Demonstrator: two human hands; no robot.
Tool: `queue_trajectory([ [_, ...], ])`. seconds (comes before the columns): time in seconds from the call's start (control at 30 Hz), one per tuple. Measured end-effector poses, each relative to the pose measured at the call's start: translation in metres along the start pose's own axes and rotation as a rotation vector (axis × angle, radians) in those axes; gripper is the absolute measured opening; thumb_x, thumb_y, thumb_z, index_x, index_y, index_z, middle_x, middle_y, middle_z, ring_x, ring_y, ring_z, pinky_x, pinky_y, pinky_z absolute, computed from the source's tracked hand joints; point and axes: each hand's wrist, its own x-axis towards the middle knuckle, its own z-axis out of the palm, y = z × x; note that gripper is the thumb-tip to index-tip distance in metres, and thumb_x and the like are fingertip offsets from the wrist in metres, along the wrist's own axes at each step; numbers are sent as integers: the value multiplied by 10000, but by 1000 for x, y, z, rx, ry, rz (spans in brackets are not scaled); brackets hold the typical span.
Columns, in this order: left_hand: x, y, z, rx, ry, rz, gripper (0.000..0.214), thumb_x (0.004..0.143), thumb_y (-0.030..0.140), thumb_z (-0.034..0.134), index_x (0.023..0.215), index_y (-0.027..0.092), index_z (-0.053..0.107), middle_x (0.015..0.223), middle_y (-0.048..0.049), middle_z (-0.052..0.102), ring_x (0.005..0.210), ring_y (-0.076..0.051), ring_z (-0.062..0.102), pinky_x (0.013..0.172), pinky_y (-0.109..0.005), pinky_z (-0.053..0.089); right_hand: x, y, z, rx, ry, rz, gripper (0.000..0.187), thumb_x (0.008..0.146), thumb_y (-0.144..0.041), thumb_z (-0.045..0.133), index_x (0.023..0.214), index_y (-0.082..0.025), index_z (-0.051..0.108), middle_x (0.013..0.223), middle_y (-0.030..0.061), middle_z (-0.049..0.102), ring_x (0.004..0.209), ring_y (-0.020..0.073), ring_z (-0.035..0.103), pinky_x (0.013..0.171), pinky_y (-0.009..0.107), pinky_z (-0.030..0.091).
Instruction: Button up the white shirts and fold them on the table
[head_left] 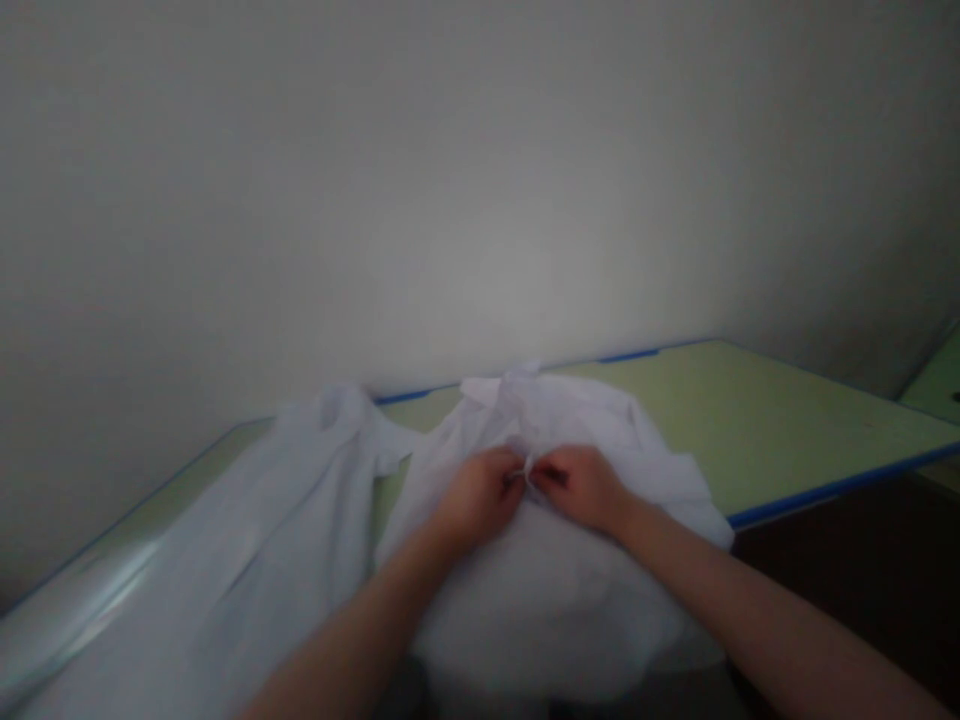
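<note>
A white shirt [555, 590] lies spread on a light green table [787, 420]. Its collar points toward the wall and one sleeve [247, 560] trails off to the left. My left hand [484, 495] and my right hand [577, 485] meet at the middle of the shirt's front, just below the collar. Both hands have their fingers pinched on the cloth there, almost touching each other. What sits between the fingertips is too small and blurred to make out beyond the fabric.
The table has a blue edge strip [840, 488] and stands against a plain pale wall [480, 180]. A second green surface [937, 385] shows at the far right. Dark floor lies below the table's right edge.
</note>
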Motion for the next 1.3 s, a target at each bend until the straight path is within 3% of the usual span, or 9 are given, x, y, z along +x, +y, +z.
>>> queue_trajectory([
  [0.13, 1, -1, 3, -228, -30, -79, 175, 770, 183, 484, 852, 189, 638, 850, -20, 641, 810, -162, 566, 732, -255, 420, 0, 1, 1, -49, 1, -37, 85, 785, -215, 576, 776, -189, 657, 723, 10, 644, 667, 122, 557, 625, 226, 354],
  [0.27, 4, -3, 8, -357, -35, -147, 282, 856, 342, 414, 768, 172, 620, 739, -7, 626, 715, -144, 561, 649, -232, 415, -1, 0, 2, -89, -13, -69, 107, 812, -219, 533, 771, -176, 621, 720, 18, 623, 661, 124, 532, 615, 231, 331],
  [0.4, 7, -8, 12, -382, -50, -174, 325, 867, 393, 400, 754, 168, 607, 731, -8, 618, 721, -144, 554, 659, -237, 422, -1, -2, 5, -110, -30, -93, 143, 859, -237, 474, 795, -166, 581, 744, 33, 604, 694, 136, 510, 627, 245, 317],
  [0.6, 6, -10, 13, -377, -23, -143, 284, 880, 322, 368, 774, 178, 588, 755, -7, 614, 750, -144, 552, 703, -245, 427, 2, -4, 5, -88, -13, -86, 161, 881, -238, 435, 766, -161, 518, 732, 34, 554, 676, 133, 452, 615, 253, 293],
  [0.93, 5, -4, 10, -259, -20, -170, 293, 873, 341, 371, 710, 187, 561, 684, 5, 578, 682, -140, 519, 623, -232, 387, 2, 3, 10, 56, -33, -13, 105, 839, -205, 468, 738, -175, 464, 698, -1, 504, 646, 120, 418, 579, 235, 281],
  [1.3, 4, -10, 10, -445, -70, -152, 295, 854, 387, 418, 786, 174, 610, 706, -1, 589, 674, -131, 516, 616, -225, 412, 1, -1, 5, 143, -8, 11, 74, 836, -178, 463, 764, -183, 446, 707, -7, 489, 659, 122, 429, 594, 229, 320],
])
